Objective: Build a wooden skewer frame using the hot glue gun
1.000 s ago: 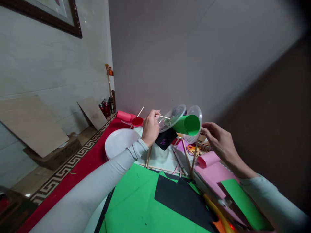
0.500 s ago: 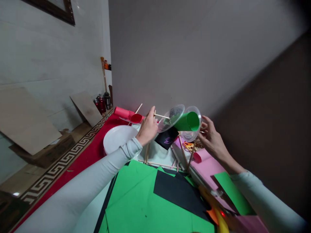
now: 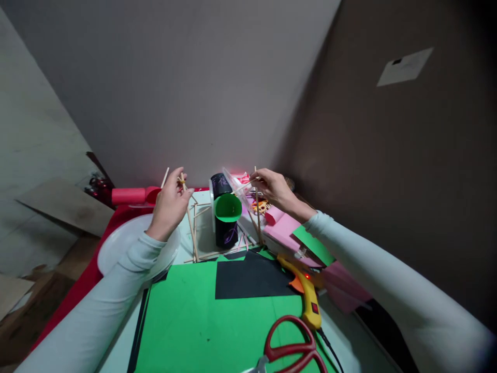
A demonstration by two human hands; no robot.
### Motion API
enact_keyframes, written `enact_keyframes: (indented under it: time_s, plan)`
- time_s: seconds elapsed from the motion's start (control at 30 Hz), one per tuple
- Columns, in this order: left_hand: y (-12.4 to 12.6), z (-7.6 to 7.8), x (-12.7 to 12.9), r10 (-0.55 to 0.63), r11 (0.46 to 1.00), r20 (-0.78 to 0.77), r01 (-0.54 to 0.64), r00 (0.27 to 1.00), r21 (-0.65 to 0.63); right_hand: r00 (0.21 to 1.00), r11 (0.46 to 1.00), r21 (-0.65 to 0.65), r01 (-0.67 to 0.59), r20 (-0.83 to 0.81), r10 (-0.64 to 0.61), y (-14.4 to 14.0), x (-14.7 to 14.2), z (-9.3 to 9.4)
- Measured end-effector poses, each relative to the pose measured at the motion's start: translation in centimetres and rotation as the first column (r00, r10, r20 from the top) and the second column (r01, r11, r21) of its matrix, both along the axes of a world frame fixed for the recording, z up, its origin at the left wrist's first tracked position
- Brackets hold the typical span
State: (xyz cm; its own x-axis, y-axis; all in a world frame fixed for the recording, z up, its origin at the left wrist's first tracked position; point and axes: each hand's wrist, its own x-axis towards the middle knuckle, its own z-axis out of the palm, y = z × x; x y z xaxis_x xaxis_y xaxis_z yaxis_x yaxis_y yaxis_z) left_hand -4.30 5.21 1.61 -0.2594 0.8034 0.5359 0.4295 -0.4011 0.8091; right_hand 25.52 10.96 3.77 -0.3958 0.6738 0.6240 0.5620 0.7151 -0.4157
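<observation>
The green tube (image 3: 228, 208) sits between the hands, with black tubes just above and below it. Left of it, the left hand (image 3: 171, 206), fingers bent, holds sticks (image 3: 191, 228) near the top. Right of it, the right hand (image 3: 274, 187), fingertips nearly closed, pinches a thin stick (image 3: 245, 186).

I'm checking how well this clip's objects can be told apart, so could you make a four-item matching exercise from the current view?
Things:
1. Green tube
2. Glue gun
3. Scissors
4. White plate

Descriptions:
A. Red-handled, cut off by the picture's bottom edge
B. Partly hidden by the left sleeve
C. Between the left hand and the right hand
D. Yellow, with a lit red light

Right pairs: 1-C, 2-D, 3-A, 4-B
</observation>
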Motion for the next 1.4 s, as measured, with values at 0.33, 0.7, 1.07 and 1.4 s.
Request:
enact_keyframes:
  time_s: [0.33,0.7,1.07,1.4]
  plan:
    - [-0.2,1.1,-0.6,-0.023,0.997,0.065,0.027,0.998,-0.066,0.997,0.997,0.069,0.02,-0.082,-0.014,0.4,0.6,-1.4]
    - [-1.1,0.9,-0.4,-0.03,0.992,0.168,0.05,0.985,-0.119,0.97,0.991,0.024,0.128,-0.211,-0.12,-0.8,0.1,-1.3]
    - [-1.6,2.1,1.5,-0.059,0.994,0.242,0.078,0.968,-0.072,0.954,0.985,-0.015,0.174,-0.247,-0.173,-2.0,-2.2,0.2]
    - [-1.1,1.3,0.6,-0.017,0.991,0.223,0.047,0.975,-0.126,0.942,0.983,-0.031,0.178,-0.284,-0.18,-1.9,-1.9,0.4]
